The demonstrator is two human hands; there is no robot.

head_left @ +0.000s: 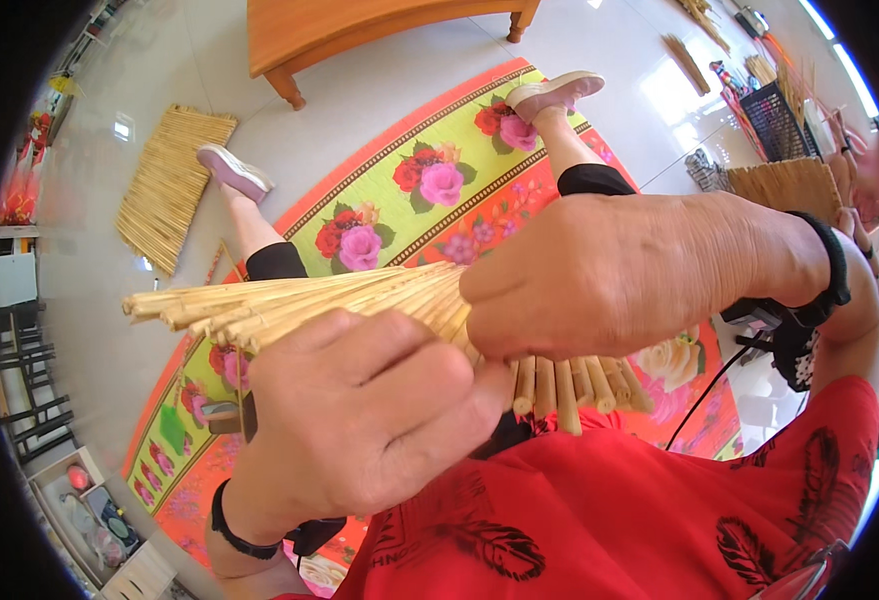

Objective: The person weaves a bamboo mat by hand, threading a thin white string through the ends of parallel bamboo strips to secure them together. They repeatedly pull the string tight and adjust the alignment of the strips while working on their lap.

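Right fingers [519, 325] are closed on the stalks [349, 295], left fingers [429, 390] curled, hold unclear; probably light, stiff, best taken mid-length.

1. One sheaf of pale stalks [364, 292] is seen, too overlapped to be counted singly.
2. Two black wristbands [835, 268] are counted.
3. Two mauve shoes [233, 172] are counted.
4. One wooden table [359, 42] is shown.
5. One black mesh basket [777, 122] is seen.
6. One flowered mat [392, 222] is seen.

Pale stalks [344, 293], a stalk panel [172, 185] and a stocked basket [771, 125] suggest a craft workshop.
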